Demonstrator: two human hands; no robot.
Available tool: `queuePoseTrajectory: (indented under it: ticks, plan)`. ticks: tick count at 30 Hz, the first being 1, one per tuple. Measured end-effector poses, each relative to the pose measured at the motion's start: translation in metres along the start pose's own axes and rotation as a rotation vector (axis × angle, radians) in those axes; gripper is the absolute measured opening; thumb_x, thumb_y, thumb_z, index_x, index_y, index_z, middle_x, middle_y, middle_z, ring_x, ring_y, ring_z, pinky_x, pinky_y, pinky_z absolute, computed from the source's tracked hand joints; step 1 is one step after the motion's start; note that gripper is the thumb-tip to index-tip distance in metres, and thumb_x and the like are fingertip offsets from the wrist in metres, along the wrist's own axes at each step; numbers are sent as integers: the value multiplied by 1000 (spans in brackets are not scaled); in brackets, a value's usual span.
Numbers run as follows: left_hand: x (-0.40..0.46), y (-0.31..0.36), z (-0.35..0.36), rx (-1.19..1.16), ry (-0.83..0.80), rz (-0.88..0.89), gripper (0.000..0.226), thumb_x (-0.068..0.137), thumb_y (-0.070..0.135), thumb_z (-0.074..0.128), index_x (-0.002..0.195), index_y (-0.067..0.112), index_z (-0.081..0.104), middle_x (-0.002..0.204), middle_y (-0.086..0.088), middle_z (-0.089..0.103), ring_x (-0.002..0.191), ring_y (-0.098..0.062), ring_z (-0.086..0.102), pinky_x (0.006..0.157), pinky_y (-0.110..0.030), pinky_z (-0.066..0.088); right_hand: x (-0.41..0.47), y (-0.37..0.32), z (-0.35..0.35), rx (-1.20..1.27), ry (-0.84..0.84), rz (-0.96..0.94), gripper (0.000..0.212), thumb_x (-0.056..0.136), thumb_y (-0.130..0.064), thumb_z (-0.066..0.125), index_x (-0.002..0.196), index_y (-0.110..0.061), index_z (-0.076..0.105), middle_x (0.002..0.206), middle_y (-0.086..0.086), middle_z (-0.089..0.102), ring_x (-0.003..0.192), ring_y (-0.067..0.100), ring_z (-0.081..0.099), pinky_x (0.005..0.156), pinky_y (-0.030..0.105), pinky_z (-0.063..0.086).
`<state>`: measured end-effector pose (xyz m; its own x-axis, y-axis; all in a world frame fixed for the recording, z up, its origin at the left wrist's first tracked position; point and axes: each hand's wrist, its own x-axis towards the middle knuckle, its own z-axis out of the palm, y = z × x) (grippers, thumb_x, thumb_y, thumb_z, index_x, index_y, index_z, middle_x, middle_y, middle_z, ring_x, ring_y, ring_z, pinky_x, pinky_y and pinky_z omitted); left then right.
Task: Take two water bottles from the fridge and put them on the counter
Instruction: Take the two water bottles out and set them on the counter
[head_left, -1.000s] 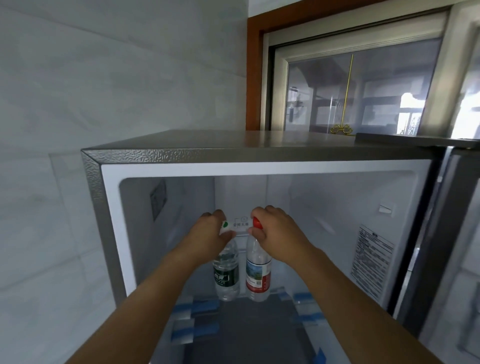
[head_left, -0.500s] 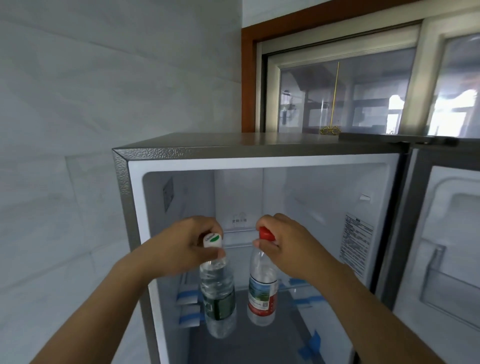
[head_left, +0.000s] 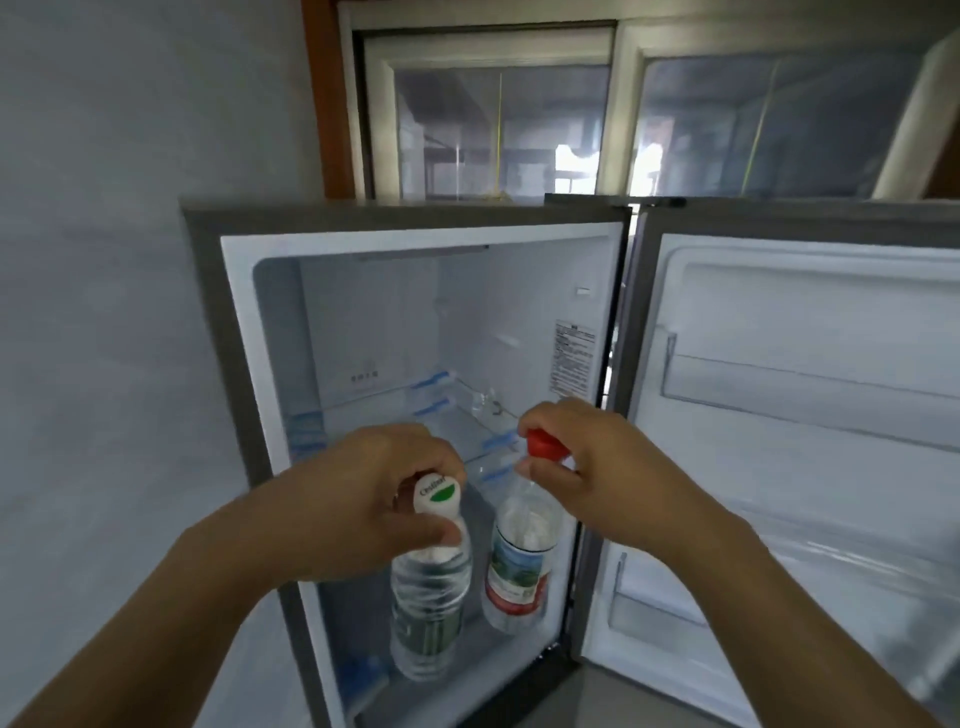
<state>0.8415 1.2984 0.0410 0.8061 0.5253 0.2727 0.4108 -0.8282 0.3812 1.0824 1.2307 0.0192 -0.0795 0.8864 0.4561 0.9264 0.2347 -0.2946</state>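
Two bottles, two hands, one fridge (head_left: 208, 322) with its one door (head_left: 795, 415) swung wide. The left hand (head_left: 363, 499) pinches the neck of the green bottle (head_left: 428, 613) just under its white cap (head_left: 438, 493), thumb on the near side and the other fingers curled over the far side; the bottle hangs straight down below the hand. The right hand (head_left: 587, 467) pinches the red bottle (head_left: 519, 561) at its red cap (head_left: 543, 444) in the same way — thumb toward the viewer, fingers wrapped behind — and this bottle hangs below it with its base tilted a little toward the left hand. The two bottles hang side by side, near each other but apart, both held in the air in front of the fridge opening; neither rests on anything. Beyond the hands lie glass shelves (head_left: 467, 421) with strips of blue tape; on the shelf beyond the right hand a small clear thing sits, too blurred to tell. A printed sticker (head_left: 574, 358) is on the inner wall above the right hand. To the right of the right hand the door shows its empty-looking white racks. A grey wall (head_left: 104, 260) runs to the left of the left hand, and a window (head_left: 498, 114) stands above the fridge. Both forearms reach forward from the lower corners, bare, wrists bent slightly down.
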Motion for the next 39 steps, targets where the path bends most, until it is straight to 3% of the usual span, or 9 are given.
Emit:
queuePoseTrajectory:
  ticks: [6, 12, 17, 24, 26, 33, 39]
  plan:
    - [8, 47, 34, -91, -109, 253, 24, 75, 44, 79, 92, 32, 68, 81, 14, 60, 75, 1, 57, 63, -12, 40, -91, -20, -39, -108, 21, 199, 23, 92, -44, 61, 108, -28, 61, 93, -3, 61, 82, 12, 56, 73, 32, 51]
    - [21, 127, 73, -229, -226, 403, 25, 72, 49, 77, 91, 36, 66, 86, 12, 63, 75, -7, 62, 66, -27, 53, -190, -33, -96, -248, 62, 393, 26, 92, -42, 64, 112, -25, 63, 92, -2, 61, 78, 16, 57, 71, 32, 50]
    - [24, 224, 111, -266, -317, 514, 22, 73, 45, 79, 88, 36, 65, 84, 9, 64, 71, -7, 60, 64, -25, 50, -297, -42, -156, -340, 154, 576, 22, 88, -44, 65, 103, -29, 62, 87, -10, 57, 76, 12, 57, 68, 28, 49]
    - [0, 372, 178, -371, -387, 588, 19, 71, 37, 83, 82, 32, 68, 80, 12, 70, 67, -8, 65, 59, -25, 53, -468, -71, -234, -458, 224, 825, 18, 89, -42, 64, 98, -28, 59, 88, -7, 56, 75, 12, 56, 64, 23, 46]
    - [-11, 417, 199, -394, -405, 594, 18, 72, 34, 83, 81, 30, 69, 79, 8, 72, 67, -11, 67, 60, -26, 54, -519, -80, -255, -463, 230, 881, 18, 89, -43, 64, 98, -28, 60, 89, -8, 56, 75, 12, 57, 65, 25, 49]
    - [-50, 562, 270, -446, -502, 671, 16, 74, 27, 83, 78, 25, 68, 69, 9, 69, 49, 2, 54, 47, -17, 44, -679, -108, -302, -502, 238, 1084, 18, 90, -44, 62, 98, -28, 59, 89, -7, 55, 79, 15, 56, 70, 32, 51]
    - [-73, 671, 335, -452, -596, 782, 23, 70, 37, 84, 83, 27, 68, 76, 4, 70, 57, -1, 55, 54, -21, 45, -782, -123, -329, -502, 333, 1261, 14, 89, -43, 61, 91, -31, 55, 87, -8, 54, 78, 12, 54, 69, 31, 51]
